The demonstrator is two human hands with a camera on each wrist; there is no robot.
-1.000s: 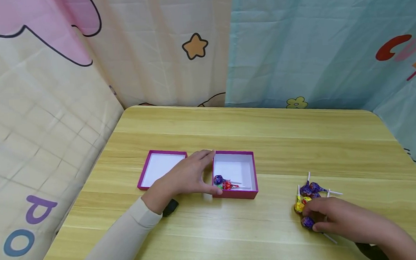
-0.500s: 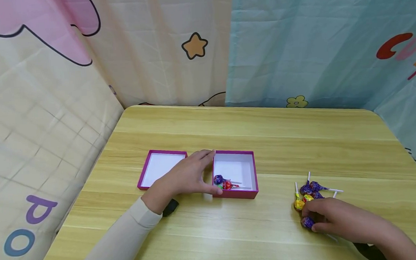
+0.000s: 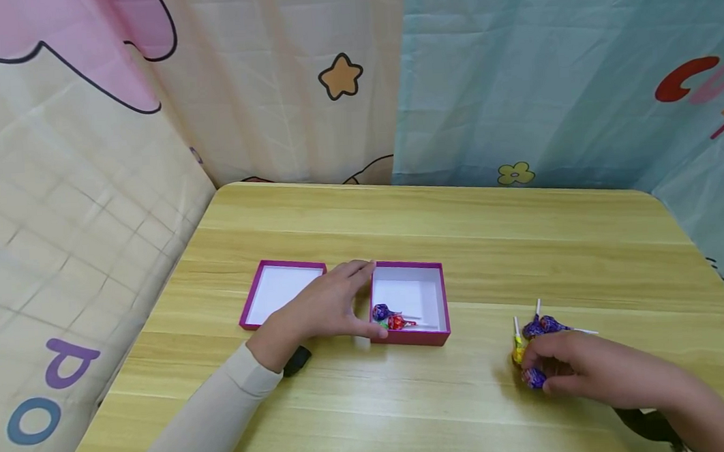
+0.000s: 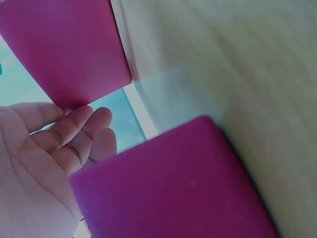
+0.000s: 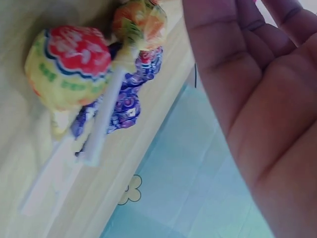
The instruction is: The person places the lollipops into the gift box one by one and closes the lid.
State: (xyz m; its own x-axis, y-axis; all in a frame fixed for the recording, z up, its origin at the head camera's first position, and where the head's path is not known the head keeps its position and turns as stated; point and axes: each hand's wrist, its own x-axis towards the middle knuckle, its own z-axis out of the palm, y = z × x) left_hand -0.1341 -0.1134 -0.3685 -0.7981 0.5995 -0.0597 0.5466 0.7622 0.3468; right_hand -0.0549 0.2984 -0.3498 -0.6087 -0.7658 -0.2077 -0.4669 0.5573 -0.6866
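Note:
An uncovered magenta box (image 3: 409, 288) with a white inside sits mid-table, holding a purple and a red lollipop (image 3: 396, 322), with a bit of green beside them. My left hand (image 3: 326, 306) grips the box's left side, thumb at the near corner and fingers at the far one. In the left wrist view, fingertips touch the box wall (image 4: 69, 49). Over on the right, my right hand (image 3: 597, 371) pinches a purple lollipop (image 3: 534, 379) between thumb and finger; its stick is hidden. Yellow (image 3: 518, 351) and purple lollipops (image 3: 548, 325) lie around that hand.
Left of the box lies its magenta lid (image 3: 282, 291), white inside facing up, partly behind the left hand. Printed curtains (image 3: 256, 88) stand behind and beside the wooden table (image 3: 359, 403). The right wrist view shows a yellow-and-red lollipop (image 5: 72, 64) close by.
My right hand has shifted slightly up and back with the purple lollipop, whose stick has gone out of sight. The left hand and box have stayed put.

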